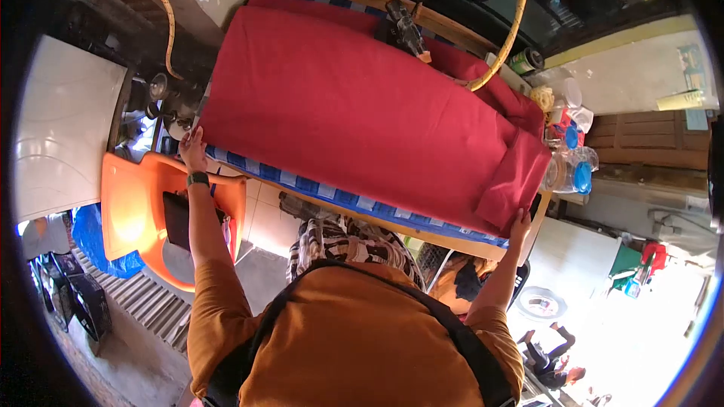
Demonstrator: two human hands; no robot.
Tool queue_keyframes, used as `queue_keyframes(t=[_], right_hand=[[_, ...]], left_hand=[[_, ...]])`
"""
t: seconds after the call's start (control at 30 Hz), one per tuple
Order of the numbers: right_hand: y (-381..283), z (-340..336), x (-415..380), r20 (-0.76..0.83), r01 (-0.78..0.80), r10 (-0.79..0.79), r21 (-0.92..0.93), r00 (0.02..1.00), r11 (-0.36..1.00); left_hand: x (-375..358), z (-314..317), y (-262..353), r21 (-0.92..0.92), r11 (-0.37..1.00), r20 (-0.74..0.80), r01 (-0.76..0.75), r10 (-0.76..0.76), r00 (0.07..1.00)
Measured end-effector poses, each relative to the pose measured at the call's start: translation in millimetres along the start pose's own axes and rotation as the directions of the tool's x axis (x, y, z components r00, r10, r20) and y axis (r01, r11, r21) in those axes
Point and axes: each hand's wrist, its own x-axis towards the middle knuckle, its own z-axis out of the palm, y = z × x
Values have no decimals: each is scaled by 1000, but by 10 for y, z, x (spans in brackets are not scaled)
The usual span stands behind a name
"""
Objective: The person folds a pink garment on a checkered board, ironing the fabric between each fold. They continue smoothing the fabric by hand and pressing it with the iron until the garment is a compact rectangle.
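A large red cloth [362, 98] lies spread over a table padded with blue checked fabric [332, 192]. At the cloth's near left corner, the fingers of my left hand [194, 151] are closed on its edge; a dark watch [197, 179] is on that wrist. My right hand [521, 224] grips the near right corner, where the cloth is folded over on itself. More red cloth bunches at the table's far right side.
A black device [407, 29] lies at the cloth's far edge, near a yellow hose [520, 22]. Blue-lidded plastic jars [569, 175] stand to the right. An orange chair [132, 207] is at left. A person [554, 362] appears at lower right.
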Motion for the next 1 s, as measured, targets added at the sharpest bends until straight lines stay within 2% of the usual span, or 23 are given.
queue_keyframes(t=[0.07, 0.13, 0.2, 0.23, 0.27, 0.3, 0.33, 0.4, 0.47, 0.5, 0.53, 0.57, 0.6, 0.63, 0.67, 0.7, 0.73, 0.77, 0.8, 0.87, 0.9, 0.93, 1.0], right_hand=[[-218, 84, -110, -6, -141, 144, -226, 990, 964], [-1145, 202, -93, -433, -558, 369, -482, 822, 676], [-2132, 395, 80, -499, -149, -274, -653, 822, 743], [-2529, 521, 243, -409, 350, -510, -405, 757, 844], [-3309, 607, 236, -280, 556, -590, -197, 757, 807], [-3774, 829, 330, -211, 761, -742, 16, 637, 649], [-4173, 1125, 371, -141, 778, -766, 83, 627, 622], [-4908, 1584, 525, -96, 927, -924, -21, 370, 374], [-5219, 1945, 637, -60, 933, -936, -79, 347, 351], [-5339, 2023, 700, 293, 802, -778, 58, 555, 594], [-5461, 2108, 802, 633, 591, -494, 71, 596, 804], [-5157, 2675, 1066, 389, 806, -770, 106, 505, 582], [-5117, 2788, 1135, 398, 820, -784, 119, 476, 559], [-5087, 2838, 1145, 488, 592, -626, 247, 608, 767], [-5086, 2845, 1149, 603, 297, -436, 321, 668, 899], [-5171, 2712, 1152, 808, -88, -244, 341, 536, 936], [-5271, 2565, 1142, 951, -455, -90, 223, 295, 862], [-5277, 2595, 1205, 957, -439, -102, 219, 273, 871], [-5298, 2685, 1304, 931, -364, -89, 225, 355, 904], [-5562, 2792, 1263, 899, -269, -111, 243, 424, 932], [-5744, 2750, 1186, 708, 169, -341, 304, 618, 937], [-5842, 2632, 1095, 469, 569, -593, 211, 655, 795], [-6307, 1954, 507, 202, 800, -858, 310, 473, 514]], left_hand=[[75, -42, -155, 115, 993, -84, 2, 8, 996], [75, -55, -293, 131, 979, 4, -156, 157, 988], [23, 51, -355, 105, 981, -83, -162, 171, 982], [23, 107, -331, 104, 979, -141, -174, 188, 972], [50, 140, -299, 109, 977, -192, -185, 204, 960], [226, 76, -470, 37, 970, -255, -238, 240, 937], [100, 128, -402, 34, 970, -270, -241, 241, 932], [-310, 370, -170, 241, 938, -419, -249, 332, 845], [-414, 248, -297, 420, 865, -449, -274, 461, 766], [-528, 89, -361, 533, 785, -340, -317, 541, 769], [-665, -85, -415, 632, 689, -220, -355, 599, 770], [-832, -289, -458, 635, 695, -249, -337, 597, 762], [-1041, -530, -529, 555, 732, -198, -395, 577, 792], [-1312, -749, -624, 467, 766, -147, -443, 561, 815], [-1741, -886, -541, 663, 672, -153, -330, 553, 819], [-2100, -976, -519, 481, 849, -295, -219, 392, 872], [-2163, -1617, -1103, 615, 753, -282, -233, 487, 827], [-2546, -1750, -1039, 775, 630, -301, -55, 443, 845], [-2734, -2035, -1351, 617, 779, -396, -109, 428, 812], [-3268, -2212, -1431, 461, 869, -584, 178, 147, 798], [-3449, -2157, -1323, 401, 860, -660, 315, 33, 751], [-3513, -2205, -1405, 395, 859, -672, 326, 28, 740], [-3533, -2333, -1607, 413, 871, -597, 265, 40, 801]])
